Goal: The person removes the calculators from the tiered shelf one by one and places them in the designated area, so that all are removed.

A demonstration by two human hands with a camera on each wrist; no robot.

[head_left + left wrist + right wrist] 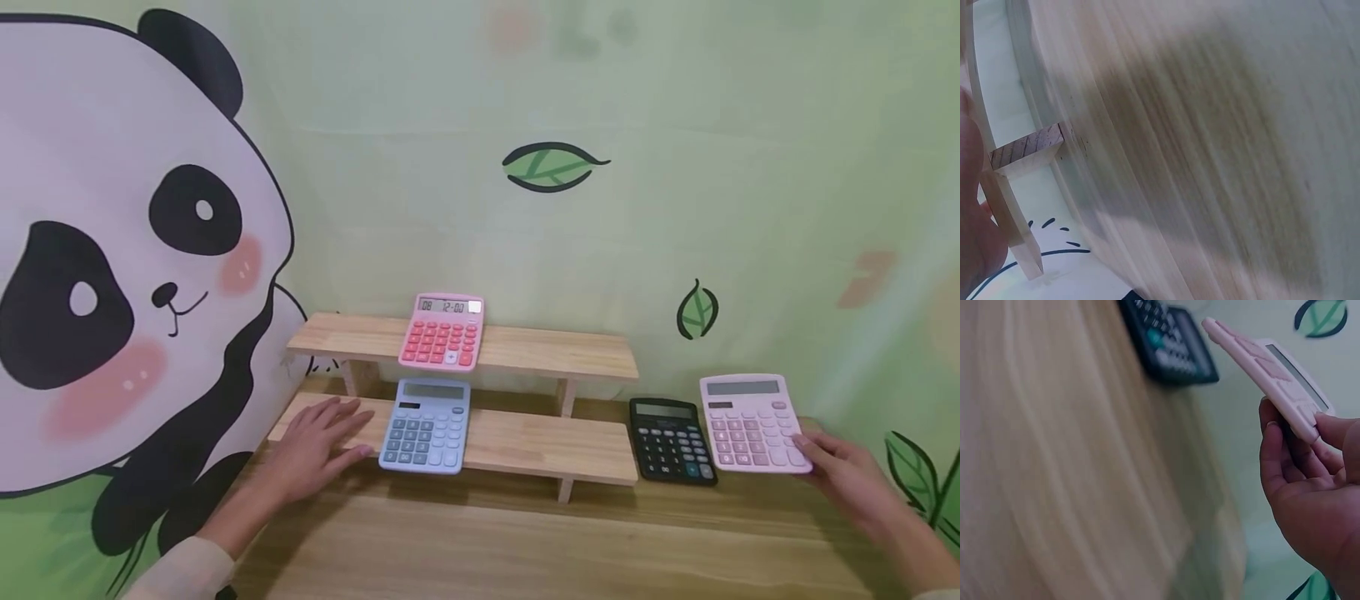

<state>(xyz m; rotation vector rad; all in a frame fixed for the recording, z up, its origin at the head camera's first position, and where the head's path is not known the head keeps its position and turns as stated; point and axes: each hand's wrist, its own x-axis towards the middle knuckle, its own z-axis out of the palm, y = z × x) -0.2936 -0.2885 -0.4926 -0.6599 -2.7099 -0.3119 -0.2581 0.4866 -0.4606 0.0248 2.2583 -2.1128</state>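
My right hand [843, 471] pinches a pale pink calculator [752, 423] by its lower right corner, thumb on the front and fingers behind. In the right wrist view the pale pink calculator [1279, 381] is tilted, held off the wooden table. Just left of it a black calculator [672, 440] leans beside the shelf's right end. My left hand [318, 437] rests on the left part of the lower wooden shelf [540, 442], fingers spread. Right of that hand a blue calculator [426, 425] leans on the lower shelf. A pink calculator with red keys [442, 332] sits on the upper shelf [555, 352].
The two-step wooden stand rests on a wood-grain table [525, 550]. Behind it hangs a light green backdrop [420, 208] with a large panda [135, 250] at the left and printed leaves. A shelf leg [1029, 149] shows in the left wrist view.
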